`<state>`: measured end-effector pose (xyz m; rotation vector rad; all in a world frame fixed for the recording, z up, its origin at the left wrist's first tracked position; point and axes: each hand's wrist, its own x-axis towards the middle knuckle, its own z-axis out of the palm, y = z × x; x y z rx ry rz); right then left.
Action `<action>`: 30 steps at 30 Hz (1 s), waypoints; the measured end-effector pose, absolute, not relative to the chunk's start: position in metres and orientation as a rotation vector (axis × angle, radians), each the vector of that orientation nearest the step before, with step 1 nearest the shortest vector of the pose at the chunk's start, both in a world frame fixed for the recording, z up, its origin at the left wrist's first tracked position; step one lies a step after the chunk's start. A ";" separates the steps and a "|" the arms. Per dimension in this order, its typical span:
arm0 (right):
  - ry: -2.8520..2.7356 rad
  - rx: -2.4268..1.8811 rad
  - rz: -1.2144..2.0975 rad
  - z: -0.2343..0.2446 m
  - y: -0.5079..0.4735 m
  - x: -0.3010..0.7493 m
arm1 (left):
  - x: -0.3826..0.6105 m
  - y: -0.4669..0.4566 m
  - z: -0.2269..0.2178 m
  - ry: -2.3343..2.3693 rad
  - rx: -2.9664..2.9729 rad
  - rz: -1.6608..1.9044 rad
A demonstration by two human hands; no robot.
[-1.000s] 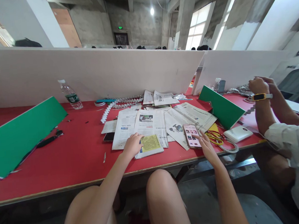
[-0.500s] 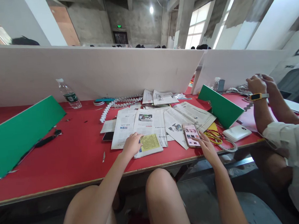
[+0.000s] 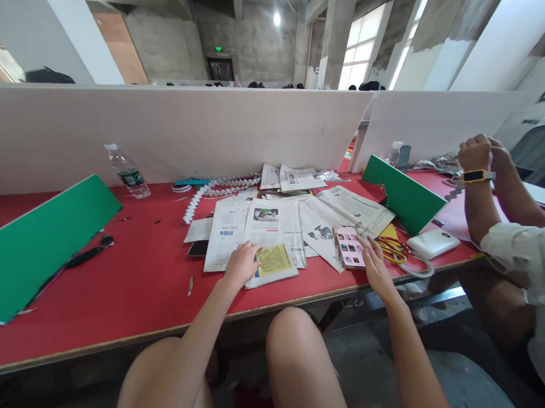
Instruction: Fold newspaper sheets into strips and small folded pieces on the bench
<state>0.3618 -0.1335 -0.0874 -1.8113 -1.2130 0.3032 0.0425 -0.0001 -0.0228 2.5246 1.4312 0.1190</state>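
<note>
My left hand [image 3: 241, 263] rests on the left edge of a folded newspaper [image 3: 274, 263] with a yellow printed block; its fingers lie flat, apart from one another. On the right, my right hand [image 3: 374, 263] is at the right edge of a smartphone [image 3: 350, 247], fingers stretched out over its side. The phone lies face up, its lit pink screen showing a grid of small pictures. Spread newspaper sheets [image 3: 274, 223] lie behind both hands. Beside my right hand is a yellow and red cable [image 3: 392, 250].
Green boards [image 3: 48, 245] lean at left and right [image 3: 403, 193]. A water bottle [image 3: 130, 174] stands by the white partition [image 3: 180, 126]. A zigzag white paper chain [image 3: 198, 199], a small blade [image 3: 190, 286] and a white power bank [image 3: 433, 243] lie on the red table. A co-worker's hands [image 3: 477, 154] are raised at right.
My right hand's fingers have moved off the phone's screen to its right edge, and the screen picture has shifted. My left hand stays put. The co-worker's hands have moved slightly.
</note>
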 end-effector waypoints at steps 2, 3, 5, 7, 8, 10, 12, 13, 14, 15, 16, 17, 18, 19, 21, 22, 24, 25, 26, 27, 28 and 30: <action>-1.187 -1.819 0.312 -0.088 -0.135 0.363 | 0.042 0.000 -0.024 1.429 2.534 0.116; -1.197 -1.826 0.311 -0.088 -0.135 0.364 | 0.042 0.001 -0.024 1.432 2.537 0.114; -1.232 -1.832 0.304 -0.088 -0.137 0.364 | 0.043 0.001 -0.024 1.440 2.541 0.105; -1.278 -1.839 0.286 -0.087 -0.139 0.363 | 0.043 0.001 -0.024 1.441 2.543 0.105; -1.302 -1.846 0.272 -0.085 -0.141 0.362 | 0.043 0.001 -0.024 1.438 2.542 0.107; -1.349 -1.877 0.235 -0.083 -0.142 0.360 | 0.042 0.001 -0.024 1.430 2.534 0.112; -1.384 -1.924 0.197 -0.081 -0.143 0.357 | 0.042 0.000 -0.023 1.428 2.521 0.116; -1.394 -1.948 0.178 -0.080 -0.143 0.356 | 0.042 0.000 -0.023 1.427 2.516 0.118; -1.400 -1.969 0.159 -0.080 -0.143 0.355 | 0.042 0.000 -0.023 1.427 2.513 0.121; -1.403 -1.985 0.141 -0.080 -0.143 0.355 | 0.042 0.000 -0.023 1.427 2.510 0.123; -1.405 -1.994 0.127 -0.081 -0.142 0.355 | 0.042 0.000 -0.023 1.430 2.509 0.123; -1.406 -1.999 0.115 -0.081 -0.142 0.355 | 0.042 0.000 -0.023 1.431 2.507 0.121; -1.406 -2.003 0.109 -0.082 -0.142 0.355 | 0.042 0.000 -0.024 1.431 2.506 0.121; -1.405 -2.006 0.109 -0.082 -0.141 0.355 | 0.042 0.000 -0.024 1.430 2.506 0.121; -1.399 -2.013 0.117 -0.083 -0.141 0.355 | 0.042 0.001 -0.025 1.423 2.511 0.127; -1.394 -2.018 0.120 -0.084 -0.141 0.355 | 0.042 0.001 -0.025 1.419 2.514 0.133; -1.382 -2.029 0.119 -0.085 -0.141 0.355 | 0.042 0.001 -0.025 1.414 2.515 0.141; -1.378 -2.028 0.115 -0.085 -0.140 0.355 | 0.042 0.001 -0.025 1.414 2.513 0.144; -1.377 -2.024 0.110 -0.086 -0.140 0.355 | 0.042 0.001 -0.026 1.418 2.509 0.150; -1.375 -2.019 0.107 -0.086 -0.140 0.355 | 0.042 0.001 -0.026 1.424 2.502 0.160; -1.370 -2.015 0.105 -0.087 -0.140 0.356 | 0.042 0.001 -0.027 1.428 2.493 0.176; -1.355 -2.008 0.104 -0.089 -0.140 0.358 | 0.042 0.002 -0.029 1.424 2.462 0.222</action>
